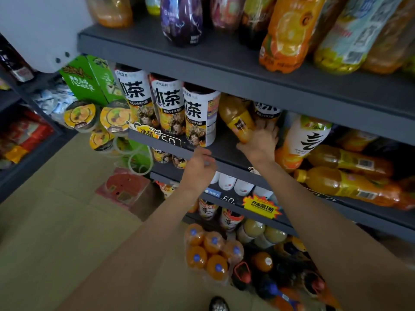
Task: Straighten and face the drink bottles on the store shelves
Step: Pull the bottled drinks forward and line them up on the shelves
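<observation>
with the right hand (260, 140) grasping the tilted amber plastic juice bottle (238, 118), the person should stand it upright, label outward, beside the white-labelled iced tea bottles (198, 117), while the left hand (199, 164) hangs loosely curled, grasping nothing.

The shelf boards (224, 61) looked like dark grey metal with a matt, smooth painted finish. The iced tea bottles (199, 115) were plastic, wrapped in glossy white printed film. The small orange juice bottle (235, 117) was clear, shiny plastic. The big orange drink bottle (285, 37) above shone with glossy film. The cup lids (79, 115) looked like glossy foil. The green cartons (89, 77) were printed cardboard. The floor (56, 232) was smooth and dull.
</observation>
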`<state>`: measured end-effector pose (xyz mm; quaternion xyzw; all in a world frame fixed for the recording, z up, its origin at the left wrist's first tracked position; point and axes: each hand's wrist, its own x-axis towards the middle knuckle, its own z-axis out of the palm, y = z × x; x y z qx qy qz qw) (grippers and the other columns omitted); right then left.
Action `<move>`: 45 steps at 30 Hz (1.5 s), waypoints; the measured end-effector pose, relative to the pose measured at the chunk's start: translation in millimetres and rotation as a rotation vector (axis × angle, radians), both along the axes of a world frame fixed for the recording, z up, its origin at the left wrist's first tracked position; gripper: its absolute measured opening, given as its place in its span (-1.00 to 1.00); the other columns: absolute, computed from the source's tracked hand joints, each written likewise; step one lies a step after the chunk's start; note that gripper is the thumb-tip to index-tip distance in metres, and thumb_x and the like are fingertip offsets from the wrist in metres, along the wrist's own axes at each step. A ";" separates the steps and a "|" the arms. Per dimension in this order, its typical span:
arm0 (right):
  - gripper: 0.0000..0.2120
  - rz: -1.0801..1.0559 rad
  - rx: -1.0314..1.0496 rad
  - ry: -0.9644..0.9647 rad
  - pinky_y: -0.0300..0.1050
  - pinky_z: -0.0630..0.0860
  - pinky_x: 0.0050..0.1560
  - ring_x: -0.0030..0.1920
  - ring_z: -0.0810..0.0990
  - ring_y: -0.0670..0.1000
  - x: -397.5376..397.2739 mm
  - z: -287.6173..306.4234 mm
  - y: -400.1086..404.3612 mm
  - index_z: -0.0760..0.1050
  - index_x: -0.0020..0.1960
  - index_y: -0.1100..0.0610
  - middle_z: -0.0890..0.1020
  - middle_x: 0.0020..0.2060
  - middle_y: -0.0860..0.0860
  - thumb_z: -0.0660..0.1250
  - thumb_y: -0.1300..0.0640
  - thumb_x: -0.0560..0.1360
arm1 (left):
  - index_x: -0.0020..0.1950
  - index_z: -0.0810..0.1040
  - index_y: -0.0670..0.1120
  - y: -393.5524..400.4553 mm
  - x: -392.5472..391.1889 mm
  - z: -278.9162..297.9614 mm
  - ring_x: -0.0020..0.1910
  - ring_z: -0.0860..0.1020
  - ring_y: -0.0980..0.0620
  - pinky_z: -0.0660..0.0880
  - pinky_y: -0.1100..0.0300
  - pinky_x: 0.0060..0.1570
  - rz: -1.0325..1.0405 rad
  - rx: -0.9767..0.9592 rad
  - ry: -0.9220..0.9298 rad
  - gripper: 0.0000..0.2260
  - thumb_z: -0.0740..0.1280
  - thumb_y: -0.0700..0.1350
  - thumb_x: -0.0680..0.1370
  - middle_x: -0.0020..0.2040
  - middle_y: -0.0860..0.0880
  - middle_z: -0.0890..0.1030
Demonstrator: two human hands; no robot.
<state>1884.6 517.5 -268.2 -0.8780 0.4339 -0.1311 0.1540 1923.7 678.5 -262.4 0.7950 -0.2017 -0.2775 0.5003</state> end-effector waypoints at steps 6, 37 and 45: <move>-0.35 -0.020 0.265 -0.554 -0.16 0.26 0.20 0.23 0.35 0.18 -6.9 -13.5 26.9 0.29 0.20 0.38 0.34 0.19 0.26 0.54 0.25 0.25 | 0.41 0.26 -0.14 -16.6 3.7 11.5 0.01 0.45 0.04 0.44 0.14 0.04 -0.106 -0.011 -0.039 -0.60 0.19 -0.27 0.57 0.31 -0.05 0.42; -0.41 0.048 -0.136 0.412 0.12 0.17 0.29 0.40 0.21 0.12 -231.8 0.0 -94.8 0.26 0.41 0.07 0.36 0.38 0.07 0.39 0.08 0.45 | 0.32 0.32 -0.17 -95.5 -161.8 -10.7 0.03 0.55 -0.05 0.50 0.18 0.00 -0.281 0.064 0.162 -0.66 0.28 -0.20 0.57 0.14 -0.07 0.50; -0.38 -0.060 0.074 -0.282 0.12 0.36 0.20 0.24 0.43 0.17 -245.8 4.2 -89.1 0.39 0.29 0.22 0.52 0.18 0.13 0.53 0.07 0.32 | 0.40 0.25 -0.08 -146.5 -202.9 8.5 0.15 0.48 0.01 0.46 0.09 0.18 -0.200 -0.067 0.280 -0.44 0.39 0.01 0.49 0.15 0.01 0.43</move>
